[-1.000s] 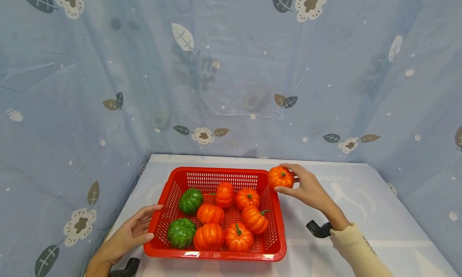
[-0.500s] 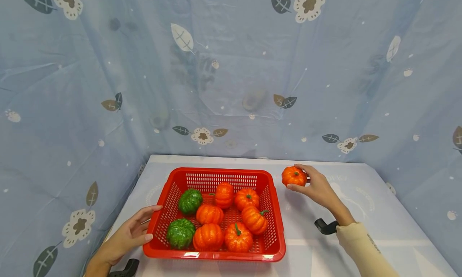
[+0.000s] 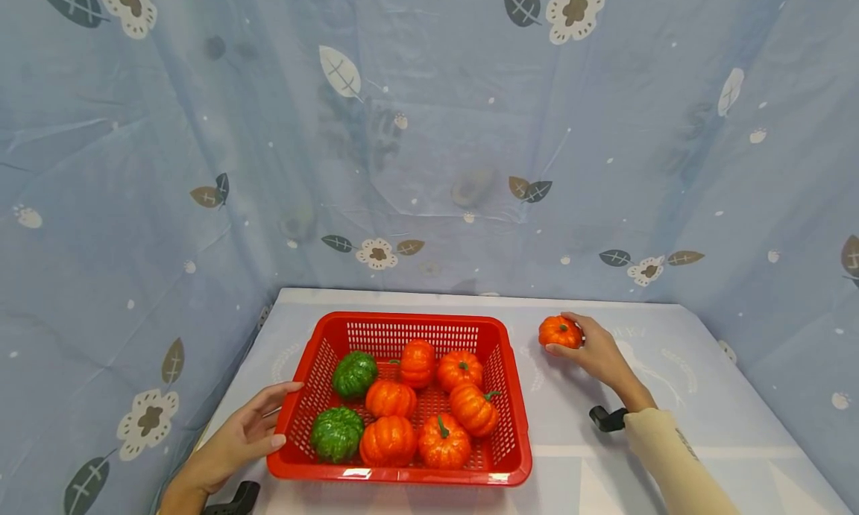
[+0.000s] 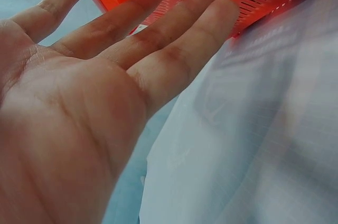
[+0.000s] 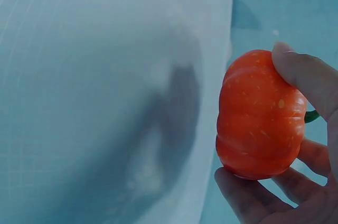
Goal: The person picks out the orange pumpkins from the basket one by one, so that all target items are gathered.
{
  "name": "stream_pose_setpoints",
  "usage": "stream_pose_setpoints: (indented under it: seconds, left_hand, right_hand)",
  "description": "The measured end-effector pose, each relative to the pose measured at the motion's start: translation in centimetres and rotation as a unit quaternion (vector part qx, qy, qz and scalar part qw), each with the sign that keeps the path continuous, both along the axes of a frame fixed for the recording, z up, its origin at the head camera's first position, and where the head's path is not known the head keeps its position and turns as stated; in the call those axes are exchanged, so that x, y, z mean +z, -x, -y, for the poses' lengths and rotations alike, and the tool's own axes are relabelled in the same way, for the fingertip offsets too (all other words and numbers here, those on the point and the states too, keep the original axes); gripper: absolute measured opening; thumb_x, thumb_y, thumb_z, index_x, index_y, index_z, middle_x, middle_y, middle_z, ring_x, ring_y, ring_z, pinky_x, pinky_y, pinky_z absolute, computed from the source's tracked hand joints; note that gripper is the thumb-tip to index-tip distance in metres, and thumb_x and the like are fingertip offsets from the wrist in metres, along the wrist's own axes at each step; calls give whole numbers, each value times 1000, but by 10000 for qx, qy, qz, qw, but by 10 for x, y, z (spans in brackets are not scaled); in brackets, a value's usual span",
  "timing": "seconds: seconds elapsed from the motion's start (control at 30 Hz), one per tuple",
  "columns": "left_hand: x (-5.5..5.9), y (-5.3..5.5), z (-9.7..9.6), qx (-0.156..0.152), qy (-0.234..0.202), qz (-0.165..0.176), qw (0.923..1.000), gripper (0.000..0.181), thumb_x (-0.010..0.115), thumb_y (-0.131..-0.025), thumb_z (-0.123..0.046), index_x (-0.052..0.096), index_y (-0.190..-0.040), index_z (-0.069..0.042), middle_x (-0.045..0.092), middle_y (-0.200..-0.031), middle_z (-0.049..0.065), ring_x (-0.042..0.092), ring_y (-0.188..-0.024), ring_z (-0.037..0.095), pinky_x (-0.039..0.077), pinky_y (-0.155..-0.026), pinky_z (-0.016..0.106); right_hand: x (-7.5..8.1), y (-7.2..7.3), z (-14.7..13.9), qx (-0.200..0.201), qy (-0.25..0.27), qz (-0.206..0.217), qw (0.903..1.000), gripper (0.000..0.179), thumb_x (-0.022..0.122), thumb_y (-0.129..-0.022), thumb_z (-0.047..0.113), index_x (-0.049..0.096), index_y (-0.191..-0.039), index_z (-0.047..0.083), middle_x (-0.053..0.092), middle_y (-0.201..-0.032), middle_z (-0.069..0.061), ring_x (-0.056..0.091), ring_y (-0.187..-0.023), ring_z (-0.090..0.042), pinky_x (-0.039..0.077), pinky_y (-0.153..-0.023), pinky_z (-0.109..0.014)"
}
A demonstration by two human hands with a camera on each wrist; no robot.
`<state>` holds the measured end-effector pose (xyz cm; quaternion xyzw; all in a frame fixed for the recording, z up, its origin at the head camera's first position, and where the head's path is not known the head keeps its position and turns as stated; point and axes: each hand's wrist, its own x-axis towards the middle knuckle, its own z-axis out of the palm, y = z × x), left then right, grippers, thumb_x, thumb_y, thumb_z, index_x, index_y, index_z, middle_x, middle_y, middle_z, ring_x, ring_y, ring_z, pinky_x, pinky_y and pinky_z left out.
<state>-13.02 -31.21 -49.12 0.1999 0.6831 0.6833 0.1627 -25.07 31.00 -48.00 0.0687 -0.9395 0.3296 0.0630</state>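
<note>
My right hand holds a small orange pumpkin by its sides, to the right of the red basket. In the right wrist view, the thumb presses the top of this pumpkin and fingers support it below; its shadow falls on the table apart from it. At the basket's left side, my left hand touches the rim and wall. The left wrist view shows those fingers nearly straight against the perforated wall. Inside the basket lie two green pumpkins and several orange pumpkins.
A pale patterned cloth covers the table. Blue floral curtains close off the back and both sides. Black curved pieces stick out near each wrist.
My right hand has carried the orange pumpkin rightward from above the basket's right rim, then slightly lower over the table. The left hand and the basket have stayed in place.
</note>
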Motion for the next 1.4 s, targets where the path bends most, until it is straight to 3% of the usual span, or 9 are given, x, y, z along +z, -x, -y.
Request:
stream_pose_setpoints:
  seconds: [0.37,0.97,1.2,1.4]
  left_hand:
    - [-2,1,1,-12,1,40,10000,67,55,-101,6,26,-160,-5,43,-154,0,54,-134,16,52,-101,37]
    - [1,-1,-2,190,242,77,9995,67,56,-100,3,28,-160,-7,43,-154,2,55,-133,12,53,-100,36]
    - [1,-1,0,112,239,84,9996,67,55,-102,2,26,-161,-9,40,-155,-3,53,-134,9,52,-101,36]
    - [0,-1,0,31,151,93,9998,67,54,-102,3,25,-161,-9,40,-156,-2,53,-135,12,52,-102,37]
  right_hand:
    - [-18,10,-8,-157,10,28,9999,84,85,-86,35,45,-149,-5,46,-146,-34,44,-131,-51,35,-109,-69]
    - [-25,19,-11,-266,39,352,9990,85,79,-91,35,37,-153,-5,41,-148,-35,43,-131,-52,34,-110,-68]
    - [-17,19,-10,-170,-5,234,9996,96,82,-89,37,28,-158,-4,30,-155,-37,32,-140,-54,27,-112,-71]
    - [2,13,-10,-128,-141,-24,9998,92,83,-89,34,32,-157,-1,29,-157,-34,27,-143,-54,26,-111,-74]
